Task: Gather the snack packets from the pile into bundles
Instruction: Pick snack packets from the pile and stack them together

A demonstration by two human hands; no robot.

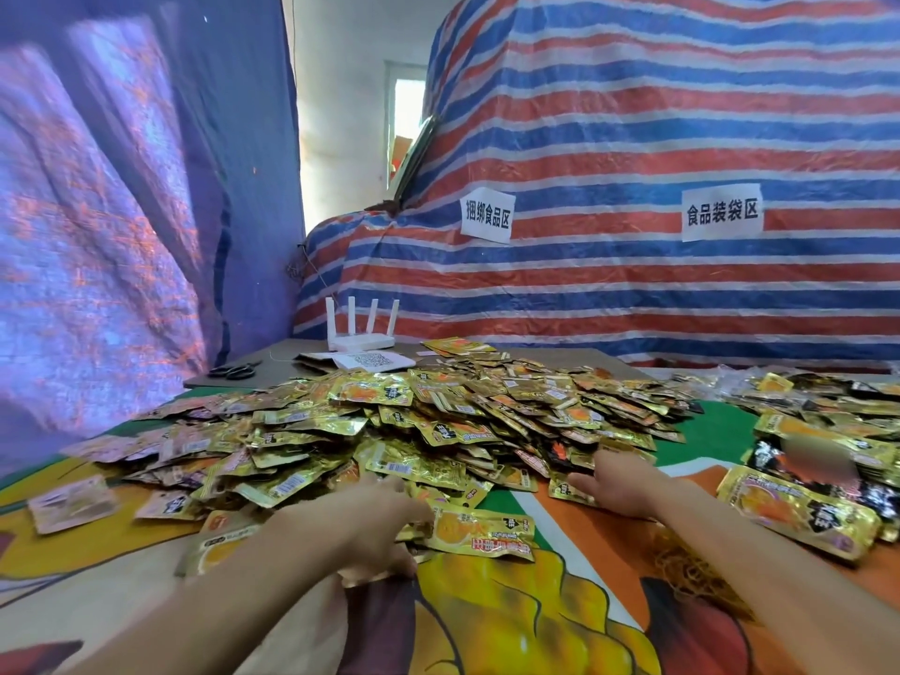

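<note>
Your left hand [384,526] grips a small stack of gold foil snack packets [479,531] at the near edge of the table, thumb under, fingers curled over. Your right hand [616,484] lies spread against the near-right rim of the big loose pile of gold packets [438,411], holding nothing visible.

Step in hand, by my read: collecting singles into the left-hand stack, bundle not yet tied. The next move likely calls for the right hand to slide more packets off the rim and square them onto the stack. Then reach for the tangle of tan rubber bands [682,562] just beside your right forearm.

Counts:
- two hands
- one main pile, packets too many to count
- one held stack, number under the top packet cannot be told
- one second heap of packets [828,431] at far right, apart from the pile across the printed tablecloth [560,601]
- one white router [358,336] with four antennas
- one pair of black scissors [236,370]
- one white sheet with a QR code [372,360]
- two white paper labels [485,214] on the red-and-blue striped tarp [633,138]
</note>
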